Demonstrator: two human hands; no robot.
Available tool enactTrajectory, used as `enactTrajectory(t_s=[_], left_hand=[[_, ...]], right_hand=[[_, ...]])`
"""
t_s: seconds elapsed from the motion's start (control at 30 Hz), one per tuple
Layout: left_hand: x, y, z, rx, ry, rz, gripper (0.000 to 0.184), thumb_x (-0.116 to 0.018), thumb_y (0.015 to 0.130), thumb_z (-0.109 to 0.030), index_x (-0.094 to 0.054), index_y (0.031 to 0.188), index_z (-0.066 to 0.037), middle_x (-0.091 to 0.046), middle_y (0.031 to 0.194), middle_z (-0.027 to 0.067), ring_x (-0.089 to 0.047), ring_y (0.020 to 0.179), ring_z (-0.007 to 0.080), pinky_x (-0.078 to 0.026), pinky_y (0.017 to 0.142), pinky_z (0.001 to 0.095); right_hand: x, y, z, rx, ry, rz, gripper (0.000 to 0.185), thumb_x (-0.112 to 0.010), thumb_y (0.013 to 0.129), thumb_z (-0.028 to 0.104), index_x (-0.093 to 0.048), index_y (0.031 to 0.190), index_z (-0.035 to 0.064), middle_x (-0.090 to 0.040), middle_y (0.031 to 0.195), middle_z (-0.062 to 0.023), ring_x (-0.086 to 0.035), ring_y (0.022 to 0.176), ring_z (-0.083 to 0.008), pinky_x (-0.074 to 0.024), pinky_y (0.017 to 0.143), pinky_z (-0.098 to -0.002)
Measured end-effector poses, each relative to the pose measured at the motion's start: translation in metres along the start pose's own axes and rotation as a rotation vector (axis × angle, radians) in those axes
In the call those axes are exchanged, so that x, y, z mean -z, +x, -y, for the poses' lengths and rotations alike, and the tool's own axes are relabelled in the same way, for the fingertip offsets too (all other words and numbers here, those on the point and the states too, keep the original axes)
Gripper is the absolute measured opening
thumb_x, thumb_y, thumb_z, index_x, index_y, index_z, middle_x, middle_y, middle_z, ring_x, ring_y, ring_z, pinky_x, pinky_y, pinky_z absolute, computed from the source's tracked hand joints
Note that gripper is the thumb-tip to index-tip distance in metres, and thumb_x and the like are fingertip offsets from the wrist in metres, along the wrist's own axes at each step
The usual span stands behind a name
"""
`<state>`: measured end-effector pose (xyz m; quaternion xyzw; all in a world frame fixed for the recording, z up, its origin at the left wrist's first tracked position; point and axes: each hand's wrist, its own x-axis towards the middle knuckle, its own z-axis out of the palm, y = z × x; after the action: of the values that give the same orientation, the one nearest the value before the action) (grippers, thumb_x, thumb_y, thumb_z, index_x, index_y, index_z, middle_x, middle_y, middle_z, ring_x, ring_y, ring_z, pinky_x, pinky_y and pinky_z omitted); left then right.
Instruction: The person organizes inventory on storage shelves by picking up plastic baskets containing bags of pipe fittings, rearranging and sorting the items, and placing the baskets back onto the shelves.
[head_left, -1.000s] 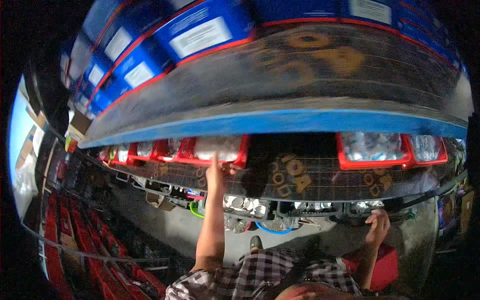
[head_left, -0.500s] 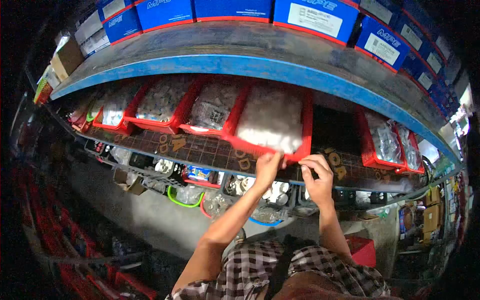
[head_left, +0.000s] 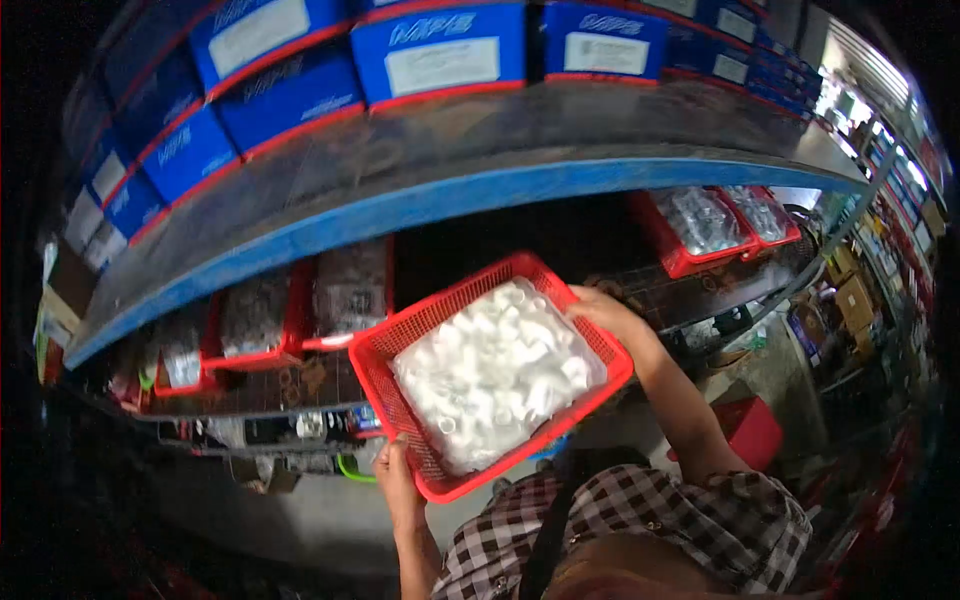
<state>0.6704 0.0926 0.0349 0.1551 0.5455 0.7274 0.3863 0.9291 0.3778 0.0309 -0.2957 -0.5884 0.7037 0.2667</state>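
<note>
A red plastic basket [head_left: 388,408] hangs tilted in front of the shelf, held between my two hands. Inside it lie bags of white pieces [head_left: 500,370] that look like pipe fittings, under clear plastic. My left hand [head_left: 396,472] is closed on the basket's near left corner, thumb over the rim. At the far right side, my right hand [head_left: 606,312] grips the rim, its fingers partly hidden by the basket wall.
Other red baskets with bagged parts stand on the shelf, some to the left [head_left: 345,290] and two to the right [head_left: 700,222]. Blue boxes [head_left: 440,60] line the upper shelf above its blue edge [head_left: 480,190]. A red bin [head_left: 748,432] sits on the floor at right.
The basket has come off the shelf towards me and turned at an angle. My right hand has moved to its right side, my left to the near left corner. The view has shifted.
</note>
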Motion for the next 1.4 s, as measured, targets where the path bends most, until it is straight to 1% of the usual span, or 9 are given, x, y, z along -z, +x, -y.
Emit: enactTrajectory(t_s=[0.17, 0.27, 0.37, 0.47, 0.6, 0.7, 0.77, 1.1, 1.4], left_hand=[[-0.048, 0.042, -0.036, -0.097, 0.298, 0.202, 0.02, -0.053, 0.087, -0.018, -0.055, 0.071, -0.006, -0.048, 0.067, -0.0065, -0.041, 0.061, 0.0035, -0.033, 0.055, 0.0205], [-0.072, 0.091, 0.003, 0.01, 0.122, 0.352, 0.025, -0.053, 0.089, -0.022, -0.062, 0.096, 0.0, -0.061, 0.09, 0.0022, -0.054, 0.082, 0.009, -0.043, 0.075, 0.0225], [-0.117, 0.065, -0.001, -0.009, 0.25, 0.483, 0.066, -0.053, 0.088, -0.037, -0.029, 0.138, -0.002, -0.041, 0.135, 0.0112, -0.045, 0.118, 0.0219, -0.038, 0.095, 0.0377], [-0.137, 0.056, 0.042, 0.013, 0.353, 0.472, 0.075, -0.053, 0.088, -0.039, -0.017, 0.142, -0.001, -0.023, 0.146, 0.0162, -0.027, 0.132, 0.0243, -0.025, 0.105, 0.0366], [-0.171, 0.042, 0.104, 0.014, 0.441, 0.732, 0.077, -0.053, 0.09, -0.031, -0.004, 0.144, -0.004, -0.019, 0.146, 0.0158, -0.023, 0.132, 0.0212, -0.022, 0.106, 0.0311], [-0.209, 0.035, 0.115, -0.067, 0.369, 0.766, 0.073, -0.054, 0.089, -0.02, -0.006, 0.143, -0.003, -0.023, 0.144, 0.0152, -0.025, 0.131, 0.0239, -0.02, 0.107, 0.0315], [-0.222, 0.038, 0.128, -0.105, 0.385, 0.667, 0.062, -0.05, 0.09, -0.022, -0.019, 0.141, -0.004, -0.037, 0.134, 0.0117, -0.039, 0.119, 0.0205, -0.031, 0.099, 0.03], [-0.273, 0.139, 0.119, 0.078, 0.378, 0.599, 0.031, -0.054, 0.085, -0.022, -0.056, 0.108, -0.002, -0.06, 0.098, 0.0051, -0.056, 0.087, 0.0159, -0.045, 0.08, 0.0287], [-0.225, 0.123, 0.095, -0.369, 0.616, 0.461, 0.058, -0.053, 0.09, -0.038, -0.041, 0.13, 0.001, -0.051, 0.126, 0.017, -0.049, 0.114, 0.0219, -0.035, 0.098, 0.03]], right_hand=[[-0.002, -0.083, 0.011, 0.051, 0.452, -0.281, 0.049, -0.043, 0.068, -0.001, -0.054, 0.116, 0.0003, -0.061, 0.101, -0.0073, -0.059, 0.089, -0.0164, -0.0463, 0.079, -0.0257], [0.035, -0.114, -0.032, 0.318, 0.514, -0.529, 0.051, -0.041, 0.067, -0.002, -0.052, 0.117, -0.0005, -0.06, 0.104, -0.0091, -0.059, 0.09, -0.0182, -0.0461, 0.081, -0.0267], [0.018, -0.129, -0.024, 0.505, 0.483, -0.886, 0.048, -0.04, 0.075, 0.001, -0.046, 0.123, 0.0, -0.056, 0.109, -0.008, -0.054, 0.097, -0.0178, -0.0439, 0.086, -0.0294], [0.002, -0.129, -0.046, 0.599, 0.302, -1.058, 0.052, -0.042, 0.083, 0.004, -0.032, 0.134, 0.0054, -0.047, 0.121, -0.0083, -0.048, 0.105, -0.0165, -0.0411, 0.089, -0.0297], [-0.017, -0.157, -0.048, 0.426, 0.207, -1.049, 0.063, -0.049, 0.084, 0.002, -0.022, 0.14, 0.0059, -0.041, 0.126, -0.0106, -0.046, 0.109, -0.0189, -0.0404, 0.089, -0.0299], [-0.019, -0.166, -0.021, 0.586, -0.782, -1.154, 0.066, -0.061, 0.077, 0.014, -0.032, 0.135, 0.0045, -0.04, 0.129, -0.0151, -0.036, 0.121, -0.0299, -0.0285, 0.1, -0.0404], [-0.004, -0.167, -0.024, 0.398, -1.234, -0.892, 0.05, -0.065, 0.077, 0.029, -0.053, 0.123, 0.0153, -0.036, 0.135, -0.0136, -0.027, 0.128, -0.0376, -0.0215, 0.1, -0.0496], [0.051, -0.086, -0.03, 0.393, -1.3, -0.764, 0.051, -0.057, 0.084, 0.025, -0.042, 0.133, 0.0253, -0.025, 0.142, -0.0085, -0.017, 0.131, -0.0414, -0.0217, 0.101, -0.0553], [0.063, -0.039, -0.037, 0.378, -1.298, -0.785, 0.053, -0.055, 0.084, 0.014, -0.039, 0.135, 0.0169, -0.021, 0.144, -0.0132, -0.008, 0.134, -0.0434, -0.0217, 0.1, -0.0595]])
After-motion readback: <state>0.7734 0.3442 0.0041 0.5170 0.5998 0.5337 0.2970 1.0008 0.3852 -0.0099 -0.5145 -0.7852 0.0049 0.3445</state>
